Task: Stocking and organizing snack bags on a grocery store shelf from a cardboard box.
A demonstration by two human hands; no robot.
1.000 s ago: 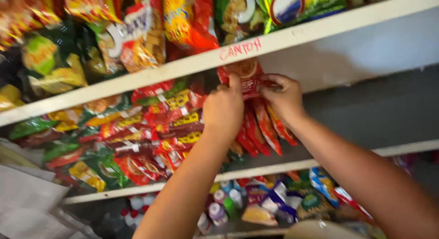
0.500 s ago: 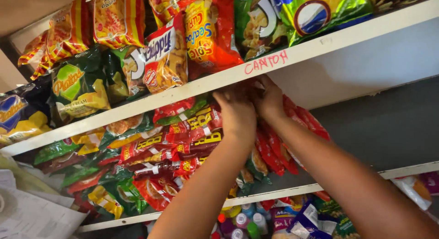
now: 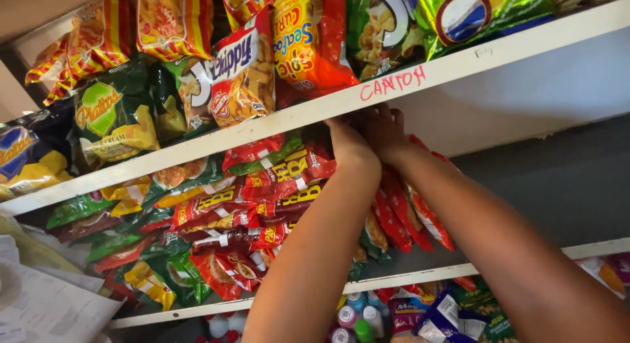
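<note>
Head view, sole entry.

Progress: both hands raised to the top of the middle shelf bay, just under the white shelf board. Left hand and right hand side by side, fingers tucked up behind the board edge; grip hidden, cannot tell how far open or whether anything is clasped. Hanging strip of red snack packets touching the right wrist, trailing toward 5 o'clock; upper end out of sight where the fingers are. Judged mid-way: strip up at the board, fixing not confirmed.

Packages: stacked red-and-yellow packets at 9 o'clock of the hands; green bags at far 9 to 10 o'clock; orange-red bags at 11 o'clock; small bottles at 6 o'clock.

Signs: red handwritten word on the board edge, 12 o'clock of the hands.
</note>
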